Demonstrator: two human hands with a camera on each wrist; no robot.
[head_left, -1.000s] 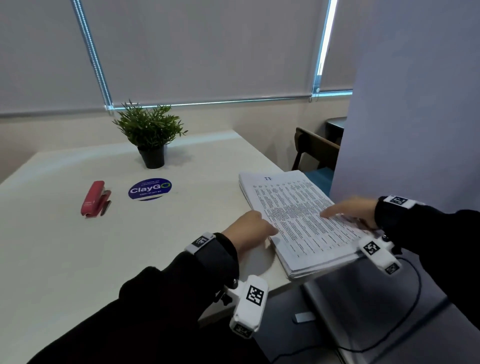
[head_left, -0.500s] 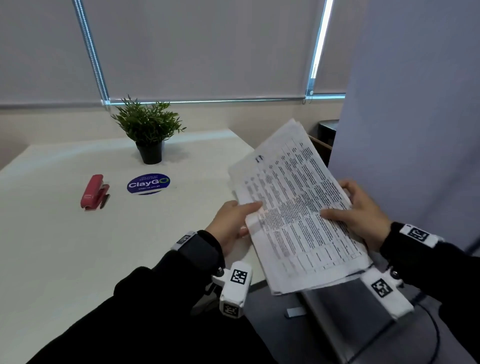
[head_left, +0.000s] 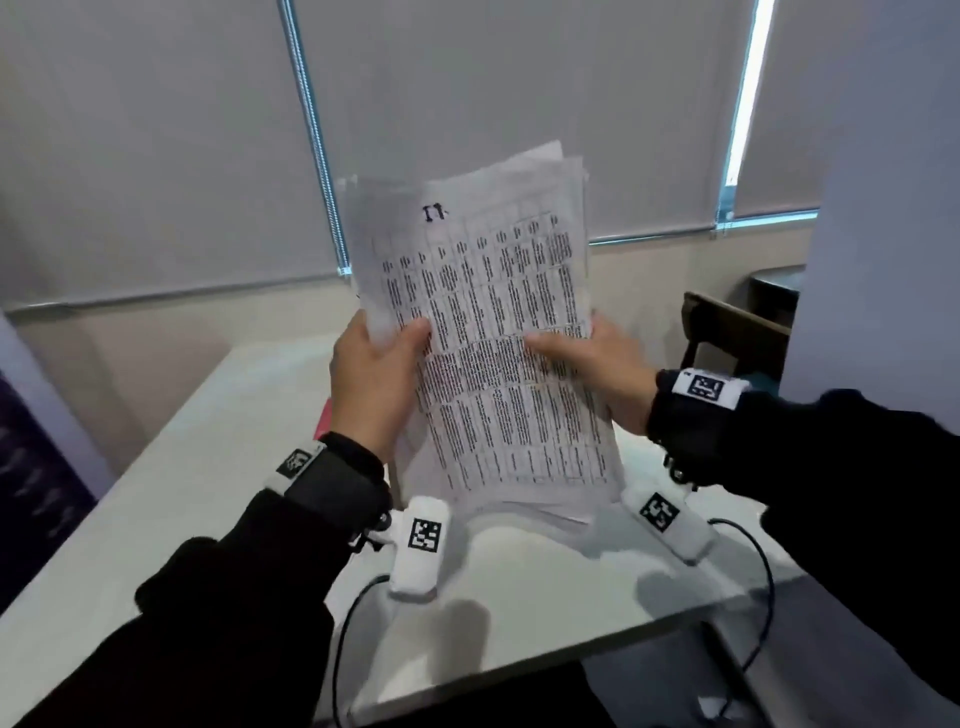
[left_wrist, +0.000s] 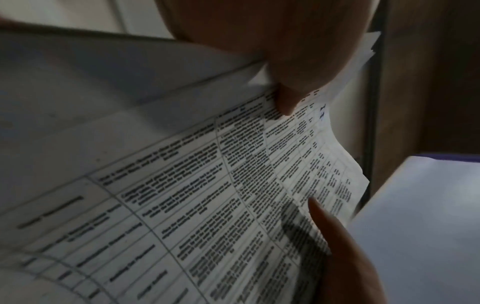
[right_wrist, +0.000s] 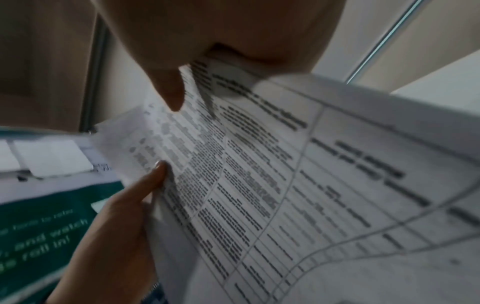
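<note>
A stack of printed paper sheets (head_left: 493, 332) with tables of text stands upright in the air above the white table (head_left: 234, 467). My left hand (head_left: 379, 364) grips its left edge, thumb on the front page. My right hand (head_left: 587, 358) grips the right edge the same way, thumb across the print. The left wrist view shows the stack of sheets (left_wrist: 207, 195) close up with my left thumb (left_wrist: 285, 98) on it and the right thumb lower down. The right wrist view shows the same sheets (right_wrist: 285, 185) pinched under my right thumb (right_wrist: 168, 90).
A dark wooden chair (head_left: 732, 332) stands beyond the table's right side. A grey partition (head_left: 893, 208) rises at the right. A bit of a red thing (head_left: 324, 418) peeks out behind my left wrist. Cables (head_left: 758, 571) hang off the table's near edge.
Both hands have lifted the stack off the table's right corner and raised it upright in front of me. The view has swung, so the plant and sticker are hidden.
</note>
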